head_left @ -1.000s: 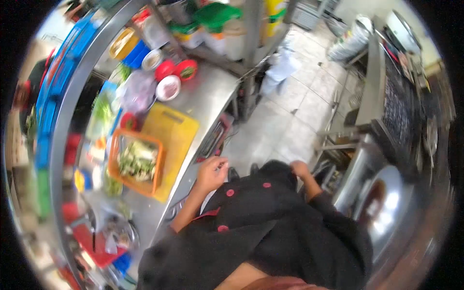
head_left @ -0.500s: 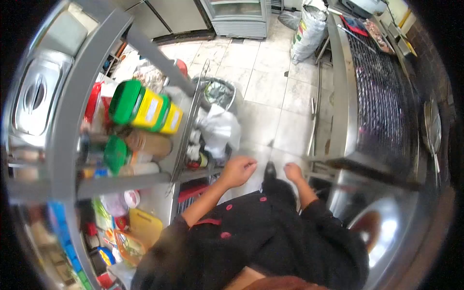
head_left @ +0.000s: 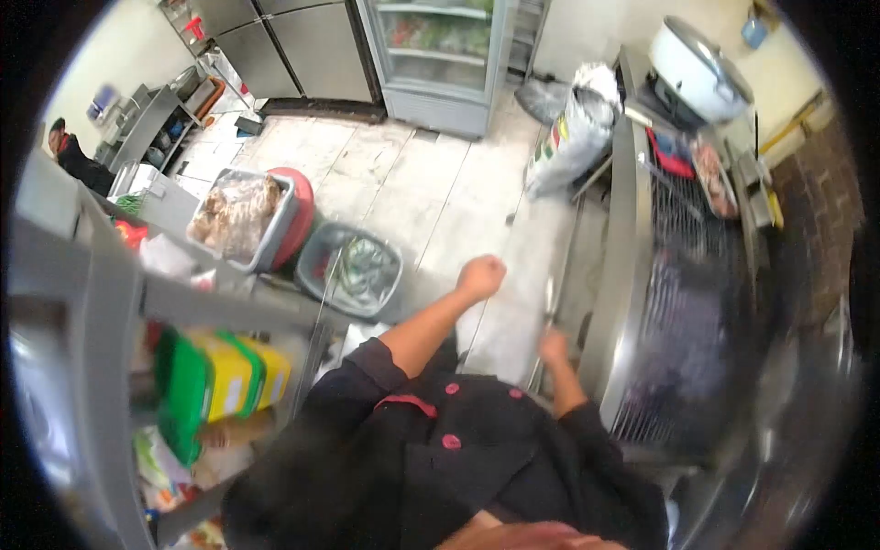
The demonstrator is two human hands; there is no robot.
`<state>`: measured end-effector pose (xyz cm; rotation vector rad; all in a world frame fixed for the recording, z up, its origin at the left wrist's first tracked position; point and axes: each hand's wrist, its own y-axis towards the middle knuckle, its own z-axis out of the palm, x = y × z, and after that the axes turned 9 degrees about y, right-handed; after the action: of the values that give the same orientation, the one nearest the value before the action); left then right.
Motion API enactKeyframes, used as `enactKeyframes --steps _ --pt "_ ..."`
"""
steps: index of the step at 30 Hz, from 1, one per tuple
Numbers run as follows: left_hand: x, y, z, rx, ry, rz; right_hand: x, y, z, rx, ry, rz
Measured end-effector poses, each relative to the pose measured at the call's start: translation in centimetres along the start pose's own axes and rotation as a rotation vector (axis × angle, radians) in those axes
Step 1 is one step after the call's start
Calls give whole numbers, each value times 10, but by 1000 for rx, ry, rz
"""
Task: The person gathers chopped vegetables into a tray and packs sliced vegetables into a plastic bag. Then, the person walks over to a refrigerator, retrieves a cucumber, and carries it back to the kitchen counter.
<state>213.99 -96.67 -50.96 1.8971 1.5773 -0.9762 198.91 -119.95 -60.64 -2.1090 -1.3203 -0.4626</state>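
Observation:
My left hand (head_left: pixel 481 278) hangs over the tiled floor ahead of my body, its fingers curled in with nothing seen in them. My right hand (head_left: pixel 553 346) is lower and slightly blurred, close beside the steel front of the grill (head_left: pixel 623 275); it looks like a loose fist with nothing in it. Nearest to my left forearm is a grey bin (head_left: pixel 307 275) lined with a plastic bag. Neither hand touches anything that I can see.
Shelving (head_left: pixel 101 302) with green-lidded yellow tubs (head_left: pixel 229 385) stands on the left. Beyond it, a crate (head_left: pixel 286 206) holds a bagged load. Ahead are a glass-door fridge (head_left: pixel 435 101) and a white sack (head_left: pixel 577 133). A tray of meat (head_left: pixel 715 179) lies along the grill's far side.
I have moved forward along the aisle: the tubs and bin sit lower in view, and the fridge and sack are nearer. Both hands stay curled; the right is now beside the grill.

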Motion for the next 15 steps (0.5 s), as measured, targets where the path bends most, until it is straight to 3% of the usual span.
enactKeyframes --steps 1,2,4,5,6,9,11,14,15 --pt "-12 21 -6 32 42 -80 -7 4 -6 104 -132 119" --pt "-14 35 -6 17 17 -79 -51 10 8 55 -268 -112" --pt "-14 87 -6 83 75 -75 -44 2 -12 190 -209 146" --pt "-13 111 -3 100 77 -78 -126 25 14 326 -518 -217" --pt "-14 130 -4 87 64 -87 -146 18 9 430 -478 -164" --pt "2 180 -16 124 -7 -164 -127 26 -15 463 -259 59" --pt "29 216 -26 110 119 -102 -114 55 -26 479 -201 103" --pt "108 251 -40 34 213 -125 -100 121 -36 523 -171 111" --pt "144 257 -41 -6 218 -221 -96 145 -41 539 -176 104"
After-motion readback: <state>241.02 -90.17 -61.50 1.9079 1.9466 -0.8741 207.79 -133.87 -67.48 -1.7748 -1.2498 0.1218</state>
